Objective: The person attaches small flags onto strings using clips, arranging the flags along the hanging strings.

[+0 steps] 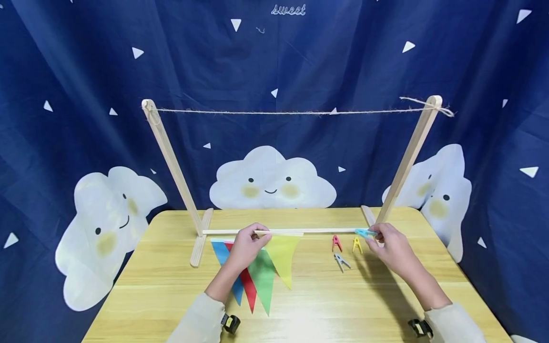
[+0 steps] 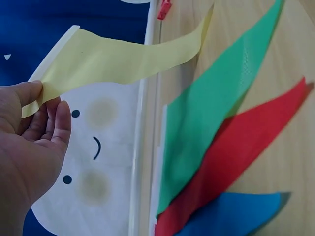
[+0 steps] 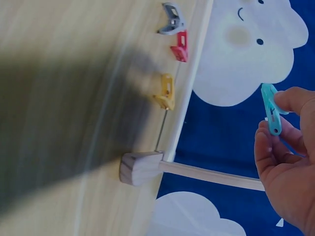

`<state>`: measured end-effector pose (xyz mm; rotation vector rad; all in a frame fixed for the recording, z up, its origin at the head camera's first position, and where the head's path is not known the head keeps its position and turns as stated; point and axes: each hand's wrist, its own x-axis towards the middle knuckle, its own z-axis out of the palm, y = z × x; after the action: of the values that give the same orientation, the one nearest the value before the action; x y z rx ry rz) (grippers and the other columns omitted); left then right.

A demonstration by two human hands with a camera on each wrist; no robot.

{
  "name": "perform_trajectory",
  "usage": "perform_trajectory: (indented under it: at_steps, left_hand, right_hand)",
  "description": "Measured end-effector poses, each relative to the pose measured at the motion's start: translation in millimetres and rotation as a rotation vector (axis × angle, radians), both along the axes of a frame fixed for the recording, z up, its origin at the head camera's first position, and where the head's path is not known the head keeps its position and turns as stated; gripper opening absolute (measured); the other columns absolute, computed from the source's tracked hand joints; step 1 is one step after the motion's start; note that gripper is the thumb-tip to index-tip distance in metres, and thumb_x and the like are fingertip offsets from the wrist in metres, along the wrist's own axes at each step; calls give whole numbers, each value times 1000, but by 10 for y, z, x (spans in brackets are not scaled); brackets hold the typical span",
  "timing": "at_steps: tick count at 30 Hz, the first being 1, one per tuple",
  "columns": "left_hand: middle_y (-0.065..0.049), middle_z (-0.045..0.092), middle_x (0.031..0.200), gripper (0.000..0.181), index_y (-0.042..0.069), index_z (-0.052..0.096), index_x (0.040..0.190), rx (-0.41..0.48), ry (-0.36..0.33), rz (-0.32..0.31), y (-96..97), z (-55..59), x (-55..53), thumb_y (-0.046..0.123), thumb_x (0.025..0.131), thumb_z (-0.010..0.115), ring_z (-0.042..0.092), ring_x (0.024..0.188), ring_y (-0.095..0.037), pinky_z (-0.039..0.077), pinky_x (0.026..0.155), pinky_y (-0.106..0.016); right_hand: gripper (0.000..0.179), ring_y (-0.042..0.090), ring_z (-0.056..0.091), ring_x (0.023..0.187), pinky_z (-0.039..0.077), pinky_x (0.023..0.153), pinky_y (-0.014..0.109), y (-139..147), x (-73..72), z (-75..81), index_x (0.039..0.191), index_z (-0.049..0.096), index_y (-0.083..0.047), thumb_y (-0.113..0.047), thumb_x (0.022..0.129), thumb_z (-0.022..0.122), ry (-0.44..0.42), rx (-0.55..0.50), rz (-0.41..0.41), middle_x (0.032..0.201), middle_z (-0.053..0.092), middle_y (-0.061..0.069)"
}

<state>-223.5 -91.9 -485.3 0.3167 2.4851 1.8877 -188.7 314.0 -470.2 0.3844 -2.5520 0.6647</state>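
My left hand (image 1: 252,244) pinches a yellow triangular pennant (image 1: 283,255) by its white top strip, thumb over the strip's edge. In the left wrist view the pennant (image 2: 123,61) hangs out from between thumb and fingers. Between my right thumb and fingers is a turquoise clothespin (image 3: 271,109), its jaws pointing left in the head view; my right hand (image 1: 393,247) is near the right post's foot. Green (image 1: 262,276), red (image 1: 248,286) and blue (image 1: 220,252) pennants lie overlapping on the table, partly hidden by my left forearm.
Red (image 1: 336,243), yellow (image 1: 357,245) and grey (image 1: 341,262) clothespins lie on the wooden table (image 1: 317,295). A twine line (image 1: 274,113) runs between the left post (image 1: 173,164) and right post (image 1: 409,157), joined low down by a crossbar (image 1: 326,230). A blue curtain hangs behind.
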Motion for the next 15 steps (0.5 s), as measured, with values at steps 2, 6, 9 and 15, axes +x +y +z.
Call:
perform_trajectory:
  at_steps: [2,6,9,15]
  left_hand:
    - [4,40,58,10,11,74,103,3,9,-2,12,48,-1,17,95,76,38,54,-11,37,52,-21]
    - [3,46,62,11,9,74,104,15,29,0,46,126,-12,16,95,75,39,55,-10,37,52,-21]
    - [3,50,66,12,8,73,105,33,45,1,80,171,-17,15,96,75,39,56,-9,37,52,-21]
    - [3,42,61,11,8,75,104,57,65,-2,150,218,-10,14,96,75,36,55,-9,36,53,-21]
  right_hand:
    - [23,19,62,74,54,65,31,-14,-16,30,99,68,-1,-3,81,82,13,-7,1,84,63,4]
    - [23,18,61,76,55,67,32,-42,-35,84,101,68,0,-2,83,81,38,-19,-1,86,62,4]
    - [23,17,60,78,54,68,32,-52,-42,123,104,68,-1,-2,84,80,54,-32,3,87,62,4]
    - [28,18,62,77,56,68,32,-49,-50,207,105,69,0,1,81,83,97,-45,19,88,63,4]
